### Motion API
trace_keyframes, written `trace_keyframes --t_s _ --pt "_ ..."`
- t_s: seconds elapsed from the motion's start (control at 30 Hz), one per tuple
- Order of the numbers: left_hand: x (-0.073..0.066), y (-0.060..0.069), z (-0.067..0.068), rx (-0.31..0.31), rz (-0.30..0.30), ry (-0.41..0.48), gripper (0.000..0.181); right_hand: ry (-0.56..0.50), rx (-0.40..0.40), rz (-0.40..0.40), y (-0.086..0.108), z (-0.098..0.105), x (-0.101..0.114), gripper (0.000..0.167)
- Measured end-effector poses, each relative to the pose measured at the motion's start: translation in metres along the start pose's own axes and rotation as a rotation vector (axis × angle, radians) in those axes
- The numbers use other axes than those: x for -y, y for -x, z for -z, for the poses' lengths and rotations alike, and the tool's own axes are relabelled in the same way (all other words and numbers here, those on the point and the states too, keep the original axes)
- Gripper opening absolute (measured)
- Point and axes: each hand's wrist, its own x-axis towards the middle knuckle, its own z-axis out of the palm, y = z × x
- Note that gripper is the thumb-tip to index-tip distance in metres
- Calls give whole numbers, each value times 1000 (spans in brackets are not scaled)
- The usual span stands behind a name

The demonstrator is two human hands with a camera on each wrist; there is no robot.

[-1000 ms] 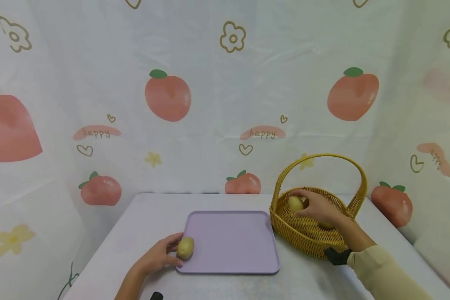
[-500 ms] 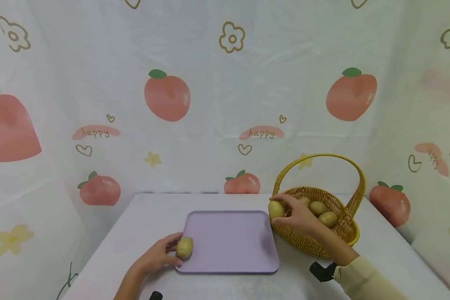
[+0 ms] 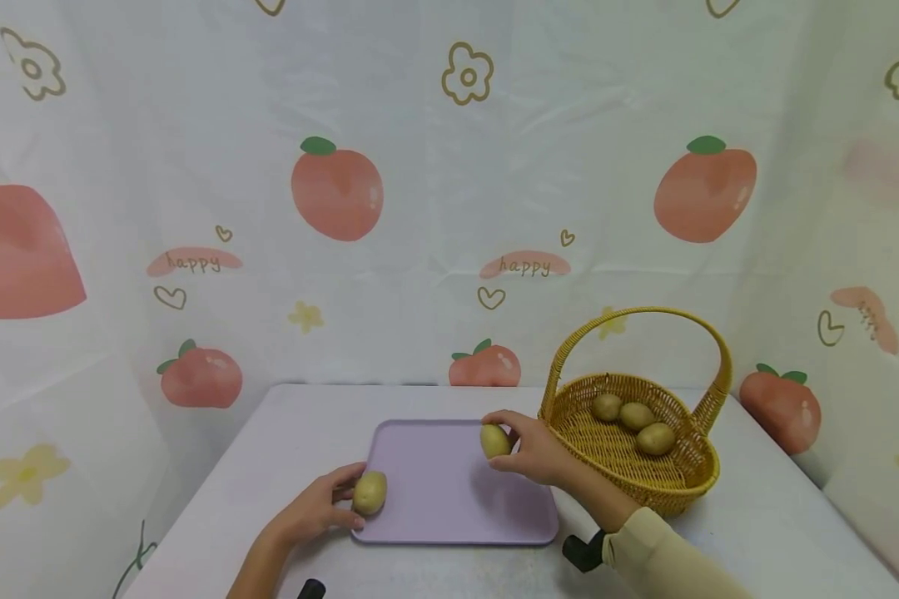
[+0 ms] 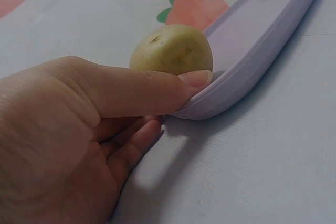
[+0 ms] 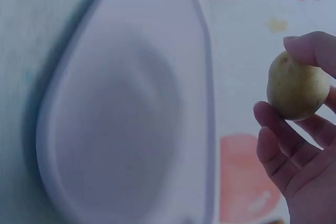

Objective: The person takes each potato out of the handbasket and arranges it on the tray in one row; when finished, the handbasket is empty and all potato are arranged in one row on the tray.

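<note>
My left hand (image 3: 315, 509) holds its thumb and fingers around a potato (image 3: 370, 492) at the left edge of the lilac tray (image 3: 449, 535). In the left wrist view, the thumb lies across the near side of that potato (image 4: 173, 48), its tip by the tray rim (image 4: 210, 106); lower fingers hang outside the rim. Above the tray's upper right part, my right hand (image 3: 543, 455) pinches another potato (image 3: 494, 441). The right wrist view shows this potato (image 5: 296, 87) between thumb and fingertips, off the tray surface (image 5: 121, 129).
A yellow wicker basket (image 3: 607, 487) with a tall arched handle (image 3: 648, 310) stands right of the tray. Several potatoes (image 3: 635, 416) lie inside it. Behind the white table (image 3: 307, 408) hangs a fruit-printed curtain (image 3: 419, 316).
My right hand has moved left out of the basket with a potato in its grip, past the basket rim and over the tray. The left hand has stayed in place.
</note>
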Motion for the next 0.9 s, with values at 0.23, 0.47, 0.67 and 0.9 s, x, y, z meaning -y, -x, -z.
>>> trace_keyframes --t_s 0.23,0.47,0.67,0.9 --pt "-4 2 0 -2 9 -11 89 -28 54 29 -13 -40 2 51" --pt "-2 1 0 -1 8 -5 89 -1 124 5 -25 -75 10 51" --pt "2 0 0 1 0 -4 89 48 152 -30 -36 -101 21 51" --pt "2 0 1 11 -27 -10 86 43 142 -79 -44 -123 35 54"
